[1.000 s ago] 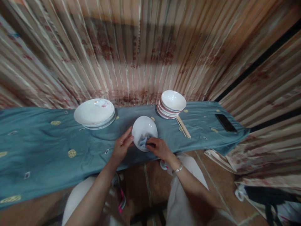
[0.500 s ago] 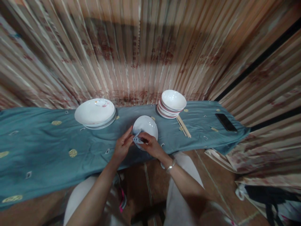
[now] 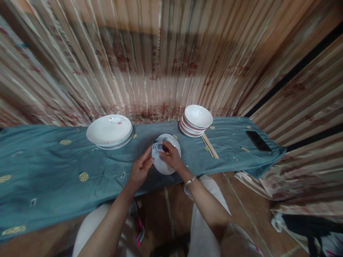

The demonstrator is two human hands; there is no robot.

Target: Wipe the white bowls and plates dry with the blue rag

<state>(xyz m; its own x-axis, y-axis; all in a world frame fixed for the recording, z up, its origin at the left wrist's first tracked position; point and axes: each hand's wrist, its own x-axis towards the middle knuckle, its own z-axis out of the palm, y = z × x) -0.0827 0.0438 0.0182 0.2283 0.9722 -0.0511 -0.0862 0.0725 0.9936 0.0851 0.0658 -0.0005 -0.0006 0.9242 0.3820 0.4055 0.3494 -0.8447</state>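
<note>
I have 2 hands at a glossy white round ceramic-looking bowl (image 3: 164,167) with a thin dark rim, near the middle of the table's near edge. My left hand (image 3: 140,167) is partly curled, thumb and fingers gripping the bowl's left rim; whether the base touches the blue-green patterned tablecloth (image 3: 59,167), I can't tell. My right hand (image 3: 171,155) is bunched, fingertips pinching a crumpled pale blue cloth (image 3: 157,147) against the inside, at the far left.

I judge the bowl light, stiff, slick and breakable, best held by its rim with fingers supporting underneath. The cloth should be soft and limp, easiest gathered into a wad.

Far left sits a stack of white plates (image 3: 107,134); far right, a stack of white bowls with reddish bands (image 3: 198,116), just beside pale wooden chopsticks (image 3: 210,145).
</note>
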